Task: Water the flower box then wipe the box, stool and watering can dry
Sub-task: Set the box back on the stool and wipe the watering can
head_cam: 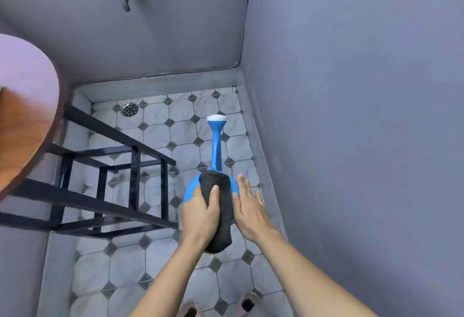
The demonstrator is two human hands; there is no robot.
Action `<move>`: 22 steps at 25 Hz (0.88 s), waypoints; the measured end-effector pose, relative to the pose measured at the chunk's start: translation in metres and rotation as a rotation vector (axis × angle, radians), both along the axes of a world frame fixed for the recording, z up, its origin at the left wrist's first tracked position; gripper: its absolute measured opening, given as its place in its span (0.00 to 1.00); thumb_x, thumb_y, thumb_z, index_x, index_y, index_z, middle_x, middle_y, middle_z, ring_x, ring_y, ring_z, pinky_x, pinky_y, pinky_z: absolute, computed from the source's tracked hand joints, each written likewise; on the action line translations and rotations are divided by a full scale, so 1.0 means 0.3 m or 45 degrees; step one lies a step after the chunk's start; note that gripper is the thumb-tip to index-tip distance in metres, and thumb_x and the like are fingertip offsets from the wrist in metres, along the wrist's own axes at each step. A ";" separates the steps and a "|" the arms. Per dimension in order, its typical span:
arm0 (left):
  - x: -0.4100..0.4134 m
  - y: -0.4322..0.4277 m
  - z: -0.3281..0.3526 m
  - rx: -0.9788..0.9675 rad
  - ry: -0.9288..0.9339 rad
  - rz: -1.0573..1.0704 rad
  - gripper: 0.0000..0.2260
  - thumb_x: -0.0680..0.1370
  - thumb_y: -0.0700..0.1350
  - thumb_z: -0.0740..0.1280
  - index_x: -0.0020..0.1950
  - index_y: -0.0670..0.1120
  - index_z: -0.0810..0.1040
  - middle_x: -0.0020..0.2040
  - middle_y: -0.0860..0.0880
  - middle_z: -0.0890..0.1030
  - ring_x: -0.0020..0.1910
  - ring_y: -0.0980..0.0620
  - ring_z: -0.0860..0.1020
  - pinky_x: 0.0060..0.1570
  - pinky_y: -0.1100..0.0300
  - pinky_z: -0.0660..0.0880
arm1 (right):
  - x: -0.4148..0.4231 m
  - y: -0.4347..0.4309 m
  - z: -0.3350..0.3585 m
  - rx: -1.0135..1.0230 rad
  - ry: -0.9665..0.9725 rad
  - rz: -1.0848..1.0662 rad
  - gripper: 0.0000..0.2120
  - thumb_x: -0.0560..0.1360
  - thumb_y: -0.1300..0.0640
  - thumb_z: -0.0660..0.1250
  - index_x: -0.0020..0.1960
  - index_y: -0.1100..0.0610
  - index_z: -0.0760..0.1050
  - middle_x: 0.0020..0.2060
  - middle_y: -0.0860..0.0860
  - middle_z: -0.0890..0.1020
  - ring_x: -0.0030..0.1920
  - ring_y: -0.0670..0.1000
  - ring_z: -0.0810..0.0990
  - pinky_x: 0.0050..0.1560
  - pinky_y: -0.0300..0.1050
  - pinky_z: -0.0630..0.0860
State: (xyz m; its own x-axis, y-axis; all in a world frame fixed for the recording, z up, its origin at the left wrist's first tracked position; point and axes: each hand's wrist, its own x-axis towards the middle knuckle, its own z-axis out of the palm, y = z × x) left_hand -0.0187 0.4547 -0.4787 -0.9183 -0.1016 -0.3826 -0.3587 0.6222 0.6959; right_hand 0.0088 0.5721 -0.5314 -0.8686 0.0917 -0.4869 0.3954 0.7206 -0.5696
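Standing on the tiled floor (155,266) are two slippers (247,303), nearest of all. Next, the left hand (200,212) has its fingers wrapped round a dark cloth (222,228) on top of the blue watering can (192,189). The right hand (247,206) lies flat, fingers straight, at the can's right side. The can sits on the floor, its long spout (216,145) pointing straight away. The right wall (351,115) is close. The stool (134,166) stands near on the left. Open floor lies ahead, up to the drain (129,109).

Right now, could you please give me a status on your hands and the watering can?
Left hand grips dark cloth over watering can. Right hand open, flat beside can. Stool stands left, apart from hands.
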 end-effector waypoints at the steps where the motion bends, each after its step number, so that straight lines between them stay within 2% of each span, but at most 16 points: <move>1: -0.007 0.000 -0.107 0.008 -0.008 0.007 0.16 0.79 0.53 0.58 0.48 0.40 0.74 0.44 0.40 0.81 0.46 0.40 0.78 0.46 0.52 0.73 | -0.007 -0.004 -0.111 0.010 0.000 -0.006 0.26 0.82 0.50 0.42 0.79 0.55 0.42 0.79 0.46 0.45 0.78 0.44 0.44 0.75 0.43 0.39; 6: -0.045 0.028 -0.588 -0.014 -0.009 0.005 0.16 0.79 0.52 0.59 0.49 0.38 0.75 0.43 0.40 0.80 0.47 0.39 0.77 0.44 0.55 0.68 | -0.043 0.007 -0.596 0.042 -0.067 -0.022 0.26 0.82 0.49 0.41 0.79 0.53 0.42 0.79 0.45 0.46 0.78 0.44 0.43 0.76 0.46 0.39; 12: -0.084 0.073 -0.960 -0.050 -0.048 -0.028 0.18 0.80 0.52 0.58 0.51 0.36 0.74 0.49 0.34 0.80 0.51 0.35 0.76 0.47 0.52 0.69 | -0.091 0.053 -0.949 0.034 -0.123 -0.005 0.26 0.82 0.48 0.41 0.79 0.52 0.44 0.79 0.45 0.47 0.78 0.45 0.43 0.76 0.50 0.43; 19: -0.077 0.119 -1.068 -0.033 -0.065 0.021 0.18 0.80 0.51 0.57 0.52 0.36 0.71 0.50 0.33 0.80 0.51 0.35 0.76 0.46 0.50 0.69 | -0.130 0.089 -1.064 0.059 -0.169 0.071 0.26 0.82 0.47 0.41 0.79 0.53 0.44 0.79 0.46 0.47 0.78 0.46 0.43 0.76 0.53 0.44; 22: -0.078 0.113 -1.046 -0.040 -0.154 -0.038 0.21 0.80 0.55 0.56 0.57 0.36 0.70 0.56 0.33 0.77 0.57 0.36 0.74 0.54 0.49 0.69 | -0.127 0.117 -1.005 0.139 -0.247 0.152 0.27 0.82 0.47 0.40 0.79 0.54 0.42 0.79 0.47 0.43 0.78 0.47 0.40 0.76 0.54 0.43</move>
